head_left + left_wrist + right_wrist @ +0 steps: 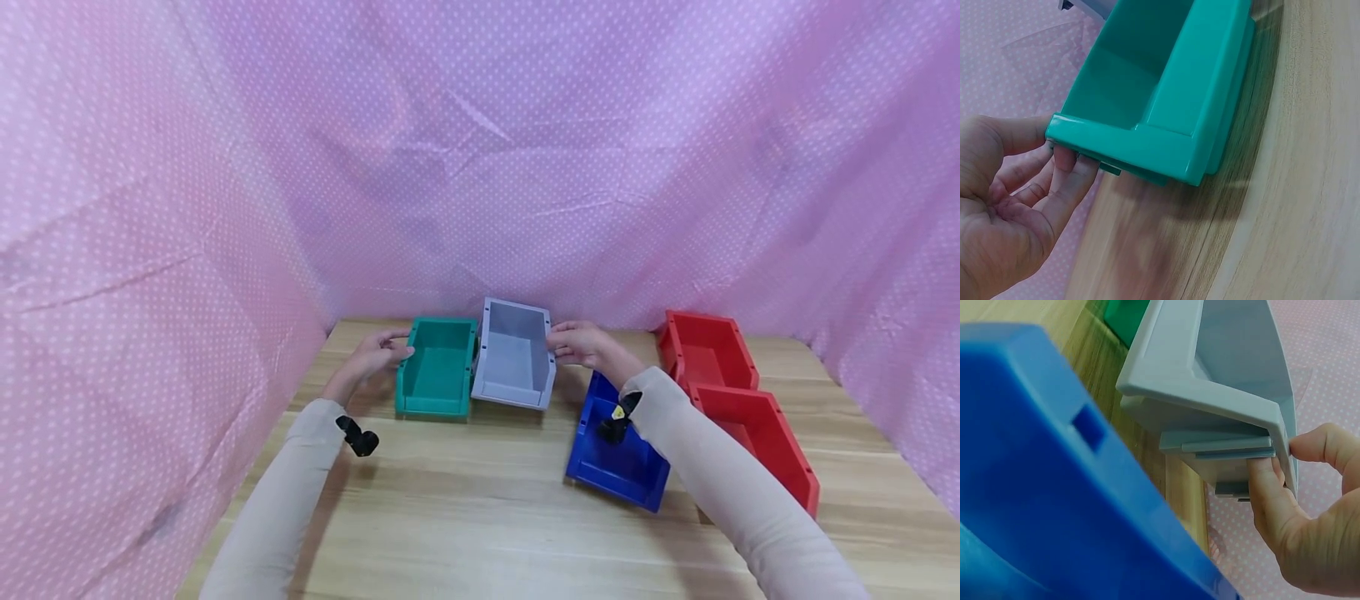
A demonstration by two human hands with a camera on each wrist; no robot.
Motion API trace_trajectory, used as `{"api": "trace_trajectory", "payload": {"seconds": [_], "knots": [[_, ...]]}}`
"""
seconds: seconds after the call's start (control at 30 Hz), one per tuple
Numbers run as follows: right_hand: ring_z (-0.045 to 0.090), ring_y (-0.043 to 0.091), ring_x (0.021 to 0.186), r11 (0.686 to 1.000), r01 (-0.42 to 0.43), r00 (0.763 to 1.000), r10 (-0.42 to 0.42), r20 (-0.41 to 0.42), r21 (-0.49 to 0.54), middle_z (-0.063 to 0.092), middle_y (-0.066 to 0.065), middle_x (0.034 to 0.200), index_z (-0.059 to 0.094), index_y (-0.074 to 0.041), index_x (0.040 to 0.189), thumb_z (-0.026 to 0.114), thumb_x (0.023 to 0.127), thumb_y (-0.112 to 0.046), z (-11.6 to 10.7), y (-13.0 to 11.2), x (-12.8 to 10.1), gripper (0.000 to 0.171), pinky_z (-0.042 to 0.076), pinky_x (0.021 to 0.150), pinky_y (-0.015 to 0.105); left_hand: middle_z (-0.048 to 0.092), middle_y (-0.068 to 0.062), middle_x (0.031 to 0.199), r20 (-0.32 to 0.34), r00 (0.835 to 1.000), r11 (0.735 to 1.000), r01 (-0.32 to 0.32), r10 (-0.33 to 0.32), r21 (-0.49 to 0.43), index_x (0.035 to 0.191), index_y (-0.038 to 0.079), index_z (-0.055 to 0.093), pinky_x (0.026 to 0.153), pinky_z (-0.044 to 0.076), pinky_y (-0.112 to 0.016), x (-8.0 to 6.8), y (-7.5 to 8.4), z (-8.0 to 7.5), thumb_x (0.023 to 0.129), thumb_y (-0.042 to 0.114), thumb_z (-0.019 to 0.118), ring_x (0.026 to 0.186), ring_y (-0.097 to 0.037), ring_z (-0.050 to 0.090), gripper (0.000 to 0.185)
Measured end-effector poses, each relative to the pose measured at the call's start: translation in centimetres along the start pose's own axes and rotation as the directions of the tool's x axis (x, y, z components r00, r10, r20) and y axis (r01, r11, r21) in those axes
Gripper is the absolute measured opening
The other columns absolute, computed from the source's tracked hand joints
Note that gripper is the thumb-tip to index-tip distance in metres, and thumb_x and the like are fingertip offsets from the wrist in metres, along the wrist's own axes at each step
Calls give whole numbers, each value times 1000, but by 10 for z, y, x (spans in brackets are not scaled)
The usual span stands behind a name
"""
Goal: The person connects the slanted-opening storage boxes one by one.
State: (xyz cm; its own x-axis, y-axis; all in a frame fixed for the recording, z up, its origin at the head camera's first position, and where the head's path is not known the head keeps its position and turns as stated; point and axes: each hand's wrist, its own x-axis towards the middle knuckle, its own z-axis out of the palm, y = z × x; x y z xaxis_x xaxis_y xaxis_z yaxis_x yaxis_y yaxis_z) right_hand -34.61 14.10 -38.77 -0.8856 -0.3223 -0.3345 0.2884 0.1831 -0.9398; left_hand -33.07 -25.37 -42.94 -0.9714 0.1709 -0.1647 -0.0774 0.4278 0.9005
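Head view: left hand (372, 354) grips far-left rim of green rigid plastic open-front bin (437, 377); right hand (583, 342) pinches far-right rim of grey rigid plastic bin (514, 354), tilted, touching the green one, far centre of wooden table (480, 500). 1 blue bin (617, 450), 2 red bins (738, 400) right

Left wrist: fingers (1063, 181) curl under green lip

Right wrist: thumb and finger clamp grey lip (1275, 440). Bins likely light, stiff, slick; hold by rims
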Motion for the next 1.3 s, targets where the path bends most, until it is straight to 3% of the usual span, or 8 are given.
{"api": "trace_trajectory", "payload": {"seconds": [0.17,0.4,0.67,0.93,1.2,1.3], "knots": [[58,9,77,1000,-4,1000,4,-20,-3,59,-4,81,44,7,128,52,99,1,1,-2,4,31,55,76,23,58,-24,129,1,1000,1000,-17,17,-9,156,5,38,110,49,-51,2,2,-1,105,20,58,126,-43,57,58],[58,9,78,1000,-6,1000,6,7,-12,58,-3,83,45,5,123,51,99,1,3,5,7,25,56,82,27,58,-27,132,3,1000,1000,14,-14,-18,156,8,40,109,50,-51,-1,0,-2,103,20,60,123,-41,59,58],[58,10,78,999,-8,999,9,31,-31,58,-3,82,44,2,117,53,97,2,5,1,7,22,55,74,22,57,-25,137,-9,999,999,38,-38,1,155,11,42,111,48,-53,-1,-4,-1,103,25,62,124,-38,59,58],[60,8,72,997,23,1000,-21,22,-68,58,-2,80,40,10,128,53,97,5,4,-2,5,33,57,71,22,59,-25,134,-3,1000,1000,3,-3,17,156,9,41,111,48,-53,2,-7,-1,103,24,61,123,-39,60,58],[59,9,78,991,14,1000,-12,11,-135,59,-3,88,41,10,133,55,98,0,1,-9,3,39,57,93,34,58,-23,134,15,1000,999,-18,17,44,157,10,40,111,47,-52,3,-7,-1,104,28,60,123,-37,59,60],[59,7,77,995,-8,1000,9,15,-97,60,-4,85,43,9,132,54,97,0,0,-14,2,37,57,90,30,57,-21,133,21,1000,999,-23,23,42,157,10,38,110,48,-52,3,-5,-1,104,29,59,123,-38,60,60]]}}
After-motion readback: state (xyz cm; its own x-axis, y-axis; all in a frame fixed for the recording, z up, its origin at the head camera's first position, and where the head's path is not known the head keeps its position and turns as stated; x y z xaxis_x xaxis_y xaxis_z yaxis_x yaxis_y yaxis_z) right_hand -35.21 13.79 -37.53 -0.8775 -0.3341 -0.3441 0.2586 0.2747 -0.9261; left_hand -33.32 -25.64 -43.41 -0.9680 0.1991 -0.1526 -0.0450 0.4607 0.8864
